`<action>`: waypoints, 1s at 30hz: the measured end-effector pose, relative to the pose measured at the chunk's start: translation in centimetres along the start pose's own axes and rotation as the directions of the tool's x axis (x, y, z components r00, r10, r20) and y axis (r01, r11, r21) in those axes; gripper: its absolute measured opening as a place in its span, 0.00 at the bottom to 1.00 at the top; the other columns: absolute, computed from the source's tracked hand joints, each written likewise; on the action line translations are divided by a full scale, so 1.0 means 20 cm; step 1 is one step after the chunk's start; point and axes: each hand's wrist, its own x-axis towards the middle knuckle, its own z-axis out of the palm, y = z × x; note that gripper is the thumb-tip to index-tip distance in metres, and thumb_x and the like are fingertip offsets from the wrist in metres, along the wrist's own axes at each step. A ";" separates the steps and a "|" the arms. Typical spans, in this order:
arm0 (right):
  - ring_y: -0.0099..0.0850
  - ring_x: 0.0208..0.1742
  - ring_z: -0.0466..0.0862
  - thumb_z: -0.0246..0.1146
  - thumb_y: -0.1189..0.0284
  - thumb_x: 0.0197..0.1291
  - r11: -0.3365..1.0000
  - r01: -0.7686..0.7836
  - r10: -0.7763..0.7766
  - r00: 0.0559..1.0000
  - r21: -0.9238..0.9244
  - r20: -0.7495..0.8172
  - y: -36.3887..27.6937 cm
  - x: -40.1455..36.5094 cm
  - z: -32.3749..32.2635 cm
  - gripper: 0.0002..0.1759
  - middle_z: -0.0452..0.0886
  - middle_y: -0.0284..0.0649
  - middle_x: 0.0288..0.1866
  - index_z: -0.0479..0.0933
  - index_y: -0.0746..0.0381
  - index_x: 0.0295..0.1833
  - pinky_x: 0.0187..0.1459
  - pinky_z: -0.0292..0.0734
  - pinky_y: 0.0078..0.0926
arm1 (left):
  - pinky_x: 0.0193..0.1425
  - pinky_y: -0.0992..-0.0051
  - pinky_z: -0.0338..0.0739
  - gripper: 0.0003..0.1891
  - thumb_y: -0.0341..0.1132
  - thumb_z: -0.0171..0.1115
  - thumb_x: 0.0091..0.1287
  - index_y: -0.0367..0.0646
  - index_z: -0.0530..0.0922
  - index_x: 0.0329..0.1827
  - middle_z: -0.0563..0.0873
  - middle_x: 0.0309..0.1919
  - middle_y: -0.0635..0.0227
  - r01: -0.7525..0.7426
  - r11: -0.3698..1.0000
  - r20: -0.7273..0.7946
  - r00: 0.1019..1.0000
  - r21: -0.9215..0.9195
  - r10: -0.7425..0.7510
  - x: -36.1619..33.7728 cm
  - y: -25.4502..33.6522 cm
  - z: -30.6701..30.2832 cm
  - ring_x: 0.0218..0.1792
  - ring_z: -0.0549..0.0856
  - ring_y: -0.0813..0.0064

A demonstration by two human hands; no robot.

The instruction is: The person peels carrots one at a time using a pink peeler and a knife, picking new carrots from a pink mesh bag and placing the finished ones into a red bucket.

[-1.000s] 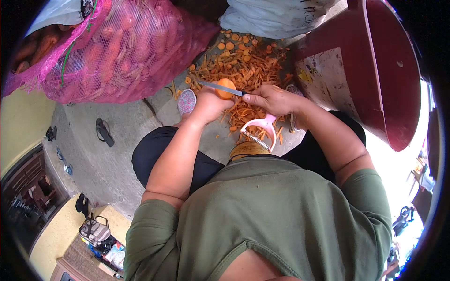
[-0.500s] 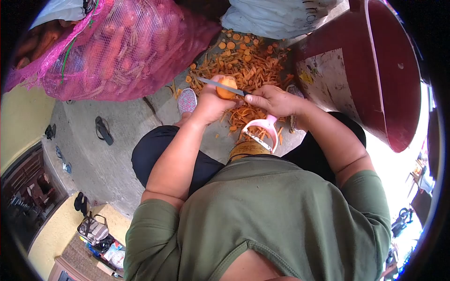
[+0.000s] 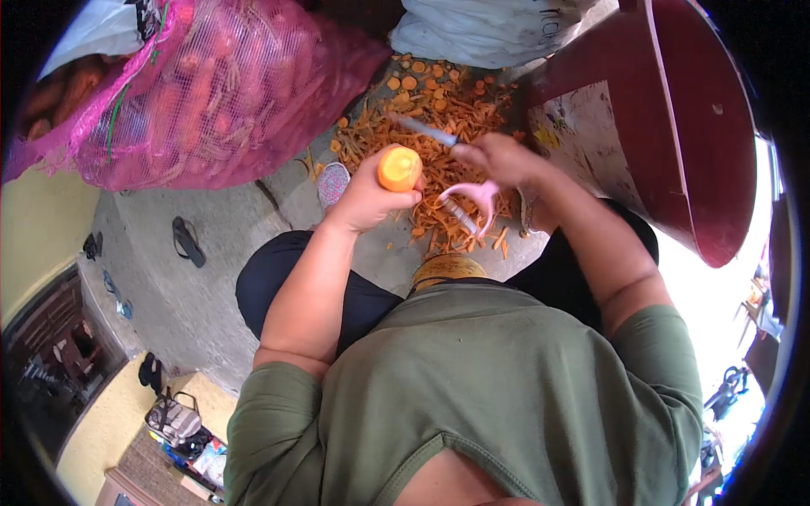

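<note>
My left hand (image 3: 371, 196) is wrapped round a peeled carrot (image 3: 399, 169), its cut orange end facing up. Off to the right, my right hand (image 3: 499, 160) grips a knife (image 3: 429, 131), whose blade points up and left, apart from the carrot. A pink peeler (image 3: 472, 197) hangs from the same hand, below the fingers. Orange peelings and round carrot slices (image 3: 460, 110) lie heaped on the floor beneath both hands.
A pink mesh sack (image 3: 228, 93) of carrots lies at the upper left. At the right leans a large dark red tub (image 3: 709, 126). A white sack (image 3: 481, 29) stands at the top. One dark sandal (image 3: 188, 242) lies on the floor.
The knife has come away from the carrot and moved up with my right hand, and the peeler rose with it. My left hand has tilted the carrot's cut end into view.
</note>
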 end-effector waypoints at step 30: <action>0.34 0.23 0.74 0.47 0.44 0.56 0.954 -0.256 0.254 0.967 0.159 0.030 0.07 0.04 -0.09 0.34 0.73 0.45 0.18 0.76 0.67 0.34 0.29 0.68 0.34 | 0.37 0.77 0.75 0.23 0.22 0.65 0.44 0.38 0.71 0.45 0.77 0.32 0.69 0.019 0.956 -0.043 0.999 -0.292 -0.033 -0.01 -0.02 -0.06 0.35 0.78 0.77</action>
